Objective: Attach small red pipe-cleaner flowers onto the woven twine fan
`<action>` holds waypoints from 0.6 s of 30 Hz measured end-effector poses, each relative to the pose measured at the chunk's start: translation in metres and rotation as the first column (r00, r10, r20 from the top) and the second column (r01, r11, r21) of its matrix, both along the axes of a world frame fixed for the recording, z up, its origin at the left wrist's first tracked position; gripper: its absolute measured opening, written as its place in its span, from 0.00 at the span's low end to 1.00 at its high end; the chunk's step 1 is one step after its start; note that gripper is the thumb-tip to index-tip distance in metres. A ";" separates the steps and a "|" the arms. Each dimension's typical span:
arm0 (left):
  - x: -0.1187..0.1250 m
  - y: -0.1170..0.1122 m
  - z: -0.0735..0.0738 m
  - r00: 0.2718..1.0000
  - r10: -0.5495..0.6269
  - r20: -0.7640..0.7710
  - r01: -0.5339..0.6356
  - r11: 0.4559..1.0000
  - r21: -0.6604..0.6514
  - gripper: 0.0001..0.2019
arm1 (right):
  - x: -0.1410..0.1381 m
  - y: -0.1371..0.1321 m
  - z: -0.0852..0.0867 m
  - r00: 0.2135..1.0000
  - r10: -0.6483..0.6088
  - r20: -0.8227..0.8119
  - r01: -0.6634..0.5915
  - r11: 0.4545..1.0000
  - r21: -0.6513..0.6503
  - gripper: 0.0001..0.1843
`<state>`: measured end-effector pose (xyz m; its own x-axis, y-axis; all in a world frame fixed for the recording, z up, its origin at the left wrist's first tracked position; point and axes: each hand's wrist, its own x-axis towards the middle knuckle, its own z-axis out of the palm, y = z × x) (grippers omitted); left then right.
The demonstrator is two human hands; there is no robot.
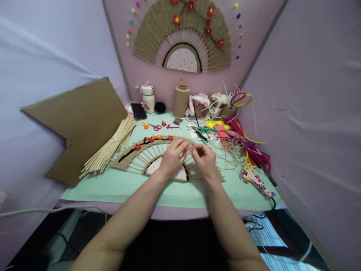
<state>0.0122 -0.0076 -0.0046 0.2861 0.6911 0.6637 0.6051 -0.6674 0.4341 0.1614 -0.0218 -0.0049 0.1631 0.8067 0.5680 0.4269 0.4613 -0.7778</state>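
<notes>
A woven twine fan on thin sticks lies flat on the table, with red and orange flowers along a dark branch on its upper left and a dotted white half-circle at its base. Over the fan's right half, my left hand has its fingers pinched together, with a small red piece at the tips. Close beside it, my right hand is closed in a pinch. Something small and pale shows between the two sets of fingertips, too small to name. My wrists hang above the fan's lower edge.
Thin sticks lie bundled at left by folded cardboard. Behind are red scissors, a bottle and a twine spool. At right lie pliers, pipe cleaners and a patterned glue gun with a cord.
</notes>
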 end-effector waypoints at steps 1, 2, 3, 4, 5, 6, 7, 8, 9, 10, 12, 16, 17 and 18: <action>0.000 0.000 0.000 1.000 -0.001 0.008 0.002 1.000 -0.025 0.18 | 0.001 0.001 0.000 0.999 -0.039 0.026 0.039 0.999 0.025 0.06; -0.001 0.001 0.001 1.000 -0.005 0.019 0.006 0.999 -0.054 0.18 | 0.003 0.001 -0.001 0.996 -0.068 0.050 0.066 0.997 0.048 0.07; -0.001 0.001 0.001 0.999 -0.008 0.034 0.010 0.996 -0.084 0.17 | 0.004 0.001 -0.001 0.994 -0.082 0.069 0.077 0.995 0.066 0.07; -0.001 0.001 0.001 0.999 -0.011 0.050 0.017 0.993 -0.113 0.17 | 0.004 0.001 0.000 0.994 -0.080 0.078 0.074 0.994 0.077 0.07; -0.002 0.002 0.001 0.998 -0.013 0.066 0.022 0.990 -0.137 0.17 | 0.005 0.000 0.000 0.995 -0.068 0.077 0.062 0.995 0.081 0.07; -0.002 0.003 0.001 0.997 -0.013 0.082 0.026 0.987 -0.158 0.17 | 0.005 0.000 0.001 0.996 -0.053 0.069 0.047 0.995 0.085 0.06; -0.003 0.004 0.001 0.995 -0.010 0.096 0.027 0.984 -0.175 0.17 | 0.006 -0.001 0.002 0.998 -0.038 0.058 0.033 0.995 0.095 0.06; -0.004 0.005 0.001 0.994 -0.004 0.106 0.024 0.982 -0.189 0.17 | 0.006 -0.001 0.003 0.999 -0.023 0.049 0.018 0.994 0.110 0.05; -0.005 0.006 0.000 0.994 0.006 0.111 0.016 0.980 -0.201 0.17 | 0.007 -0.001 0.004 0.999 -0.009 0.047 0.002 0.991 0.134 0.05; -0.006 0.007 0.000 0.993 0.019 0.112 0.005 0.978 -0.208 0.18 | 0.007 0.000 0.005 0.998 0.010 0.054 -0.019 0.987 0.162 0.05; -0.008 0.009 -0.002 0.994 0.034 0.103 -0.012 0.978 -0.206 0.19 | 0.008 0.001 0.005 0.993 0.058 0.098 -0.078 0.974 0.215 0.07; -0.007 0.007 -0.003 0.998 0.020 0.058 -0.010 0.985 -0.175 0.19 | 0.009 0.004 0.002 0.970 0.115 0.216 -0.159 0.967 0.197 0.11; -0.006 0.006 -0.003 0.999 0.018 0.043 -0.010 0.985 -0.171 0.18 | 0.010 0.004 0.001 0.966 0.111 0.234 -0.155 0.971 0.179 0.11; -0.005 0.005 -0.003 0.999 0.017 0.030 -0.012 0.986 -0.169 0.17 | 0.010 0.005 0.000 0.963 0.108 0.247 -0.151 0.975 0.161 0.11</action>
<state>0.0068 -0.0021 -0.0080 0.2566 0.7978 0.5456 0.5986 -0.5744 0.5584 0.1713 -0.0171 -0.0054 -0.0917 0.6951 0.7131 0.5154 0.6458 -0.5632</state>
